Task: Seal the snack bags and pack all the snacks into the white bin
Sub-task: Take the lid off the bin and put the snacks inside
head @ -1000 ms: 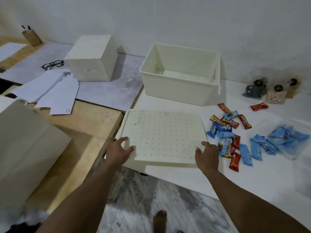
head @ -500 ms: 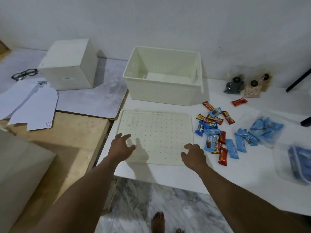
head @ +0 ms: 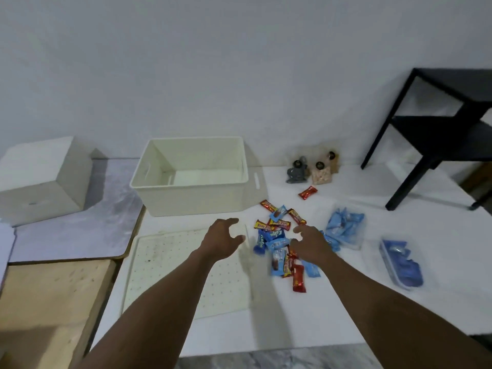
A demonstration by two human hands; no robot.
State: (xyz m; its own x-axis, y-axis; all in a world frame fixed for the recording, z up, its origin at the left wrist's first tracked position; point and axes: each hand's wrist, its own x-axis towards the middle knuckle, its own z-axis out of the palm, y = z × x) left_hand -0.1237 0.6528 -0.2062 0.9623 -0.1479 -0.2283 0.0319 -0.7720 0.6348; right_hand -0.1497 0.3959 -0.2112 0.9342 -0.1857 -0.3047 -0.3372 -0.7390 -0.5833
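Lid [head: 165,275] sits flat on the left, left hand [head: 223,239] over its far right corner with fingers spread and empty, white bin [head: 197,198] just behind, right hand [head: 310,245] same deal above the loose snacks [head: 278,259], snack bags [head: 343,227] further right on bare table [head: 439,235].

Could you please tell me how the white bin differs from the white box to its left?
The bin is open-topped and empty; the box is closed. The bin has handle slots; the box's sides look plain. The bin stands on the white table; the box on a grey mat. Both are white.
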